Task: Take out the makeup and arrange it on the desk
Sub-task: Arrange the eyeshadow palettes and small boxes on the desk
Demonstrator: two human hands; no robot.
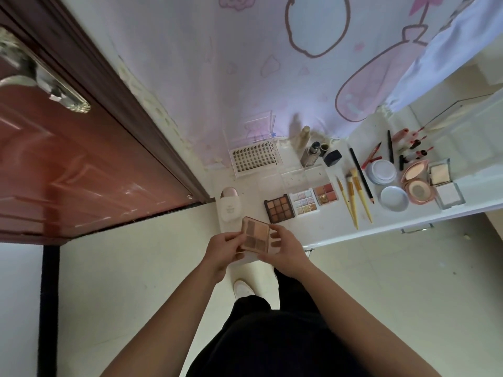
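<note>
**Small palette held in both hands at the desk's near edge**

An eyeshadow palette (255, 235) is held over the near left edge of the white desk (394, 224), clear of its surface. Its long axis runs near to far, the far end leaning slightly left. The open face is turned up, showing brown and tan pans.

The palette lies between the hands. The left hand (223, 247) grips the left edge with curled fingers. The right hand (284, 250) pinches the right edge, its fingertips resting on the top face.

Just beyond, a dark nine-pan palette (279, 208) lies flat on the desk, with a white lotion bottle (229, 204) to its left.

The palette's near end is hidden behind the fingers. I cannot tell whether the pink strip by the right hand is a lid. The red-brown door (81, 172) on the left is cut off by the frame.
</note>
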